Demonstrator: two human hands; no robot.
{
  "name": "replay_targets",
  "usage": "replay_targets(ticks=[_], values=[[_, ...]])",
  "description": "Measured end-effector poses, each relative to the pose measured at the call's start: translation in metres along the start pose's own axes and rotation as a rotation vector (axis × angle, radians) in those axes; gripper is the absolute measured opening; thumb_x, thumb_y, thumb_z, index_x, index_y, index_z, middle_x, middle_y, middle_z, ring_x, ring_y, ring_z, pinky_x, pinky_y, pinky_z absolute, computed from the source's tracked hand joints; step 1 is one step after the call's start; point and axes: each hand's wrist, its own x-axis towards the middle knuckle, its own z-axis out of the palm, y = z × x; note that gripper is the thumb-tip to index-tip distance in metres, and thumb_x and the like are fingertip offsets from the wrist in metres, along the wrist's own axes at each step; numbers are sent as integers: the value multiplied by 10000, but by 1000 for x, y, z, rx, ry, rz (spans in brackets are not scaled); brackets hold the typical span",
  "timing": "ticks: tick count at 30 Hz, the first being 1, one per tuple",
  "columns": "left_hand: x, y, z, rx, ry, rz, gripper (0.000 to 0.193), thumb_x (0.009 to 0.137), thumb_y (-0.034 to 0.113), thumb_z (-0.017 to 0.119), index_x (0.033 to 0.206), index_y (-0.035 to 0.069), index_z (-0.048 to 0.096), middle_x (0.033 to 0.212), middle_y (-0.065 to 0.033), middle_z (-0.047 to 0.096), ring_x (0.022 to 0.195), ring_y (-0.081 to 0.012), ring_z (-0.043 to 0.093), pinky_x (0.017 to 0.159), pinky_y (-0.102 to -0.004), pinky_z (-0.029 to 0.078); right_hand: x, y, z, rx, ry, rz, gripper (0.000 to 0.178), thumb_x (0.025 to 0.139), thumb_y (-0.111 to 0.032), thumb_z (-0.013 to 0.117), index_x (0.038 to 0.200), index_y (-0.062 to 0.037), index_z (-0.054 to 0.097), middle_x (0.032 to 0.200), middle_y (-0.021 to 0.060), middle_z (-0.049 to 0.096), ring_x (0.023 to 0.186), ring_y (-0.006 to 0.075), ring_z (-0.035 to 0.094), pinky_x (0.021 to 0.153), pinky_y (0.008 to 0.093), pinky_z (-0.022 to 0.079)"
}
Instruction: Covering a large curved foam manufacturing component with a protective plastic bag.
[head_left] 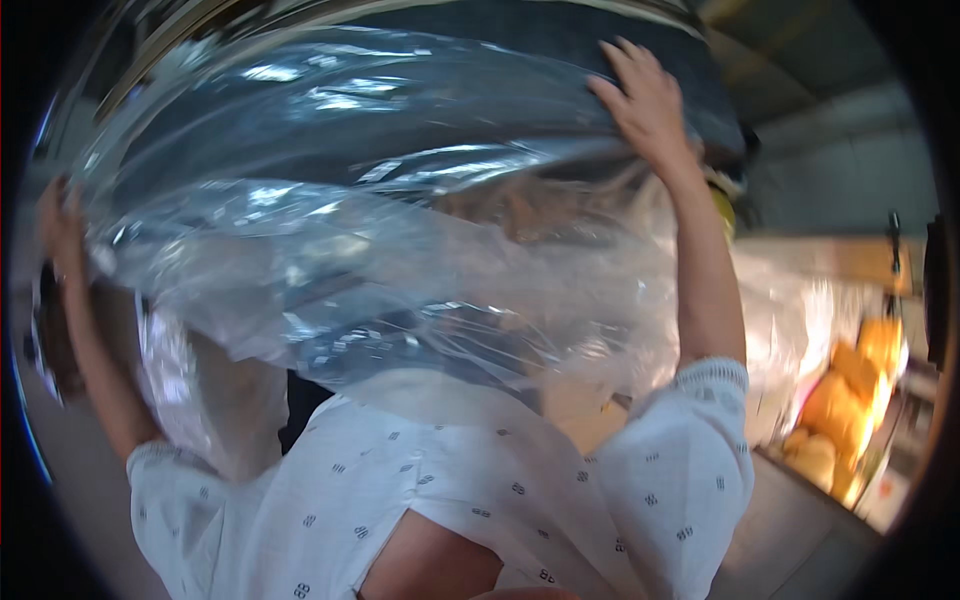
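Observation:
A large sheet of clear plastic film point(390, 235) stretches in front of me, creased and shiny. Beneath its far part lies a dark, flat surface point(560, 50), which may be fabric. My right hand point(648, 108) is at the far right edge of the film, its fingers spread over the dark surface and holding nothing. Far out to the left, my left hand point(63, 225) is at the film's left edge. It is blurred, so whether its fingers grip the film cannot be told. The near part of the film hangs down against my white patterned shirt point(430, 470).
More crumpled clear plastic point(215, 390) hangs below my left arm. To the right, several orange-yellow bundles point(845, 400) lie in bright light. A grey panel point(830, 185) stands behind them at the right. A rail-like edge point(200, 25) runs along the far left.

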Motion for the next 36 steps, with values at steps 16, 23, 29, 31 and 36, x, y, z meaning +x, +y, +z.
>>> replay_targets(ticks=[16,23,29,31,36], values=[[-94,72,24,41,-125,-245,652,804,568,512,1255,101,462,1165,-99,530,1132,-285,472,909,-436,401,38,-28,-32,859,-214,28,61,916,-91,452,916,-32,467,1083,74,548,966,153,491,858,248,358],[-85,42,75,-201,-296,-562,536,840,583,442,1169,182,576,1281,-39,475,1196,-253,430,913,-480,384,9,-21,-70,802,-629,144,13,835,-77,516,825,-85,512,717,-69,423,612,26,379,521,176,311],[-61,50,40,-59,-356,-491,605,814,560,495,1128,50,580,1317,-167,434,1195,-296,418,904,-497,339,-90,102,-69,89,-1090,341,52,704,-99,612,683,-91,660,662,39,605,533,183,545,490,316,403],[-69,29,77,-103,-306,-443,632,821,569,478,1163,43,553,1341,-159,406,1236,-289,370,945,-500,308,-110,189,-89,-476,-771,39,122,686,-198,650,763,-124,708,804,128,650,742,312,621,625,431,476],[-85,10,97,-124,-262,-443,579,828,557,484,1217,131,525,1235,-91,515,1186,-259,446,909,-392,395,30,193,-125,110,399,362,385,879,-261,517,1210,-67,549,1119,134,607,1041,287,556,888,348,429]])
